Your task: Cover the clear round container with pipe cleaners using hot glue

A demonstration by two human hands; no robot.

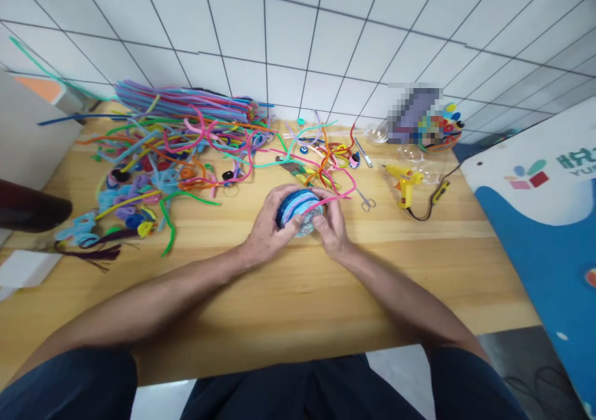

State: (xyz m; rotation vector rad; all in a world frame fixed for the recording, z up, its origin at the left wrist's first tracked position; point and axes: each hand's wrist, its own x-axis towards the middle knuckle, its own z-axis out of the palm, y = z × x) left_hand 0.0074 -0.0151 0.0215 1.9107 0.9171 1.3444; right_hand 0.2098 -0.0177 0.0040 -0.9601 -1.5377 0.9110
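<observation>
Between both hands is a round ball (pixel 291 208) wrapped in bands of dark blue, light blue and lavender pipe cleaner. Its lower right part looks greyish and shiny. My left hand (pixel 270 229) curls round the ball's left side, thumb on its front. On the right side, my right hand (pixel 334 226) grips it with the thumb near the shiny part. A pink pipe cleaner (pixel 331 201) runs across the ball between the thumbs and on past my right hand. The ball's back and underside are hidden. Just beyond the hands lie pliers (pixel 294 169) with green-and-yellow handles.
A bundle of pipe cleaners (pixel 186 105) and a tangled colourful heap cover the back left. Small scissors (pixel 367 203), a craft knife (pixel 364 153) and a yellow glue gun (pixel 404 183) with its cord lie right. Clear plastic balls (pixel 410 153) stand near the tiled wall (pixel 293 29).
</observation>
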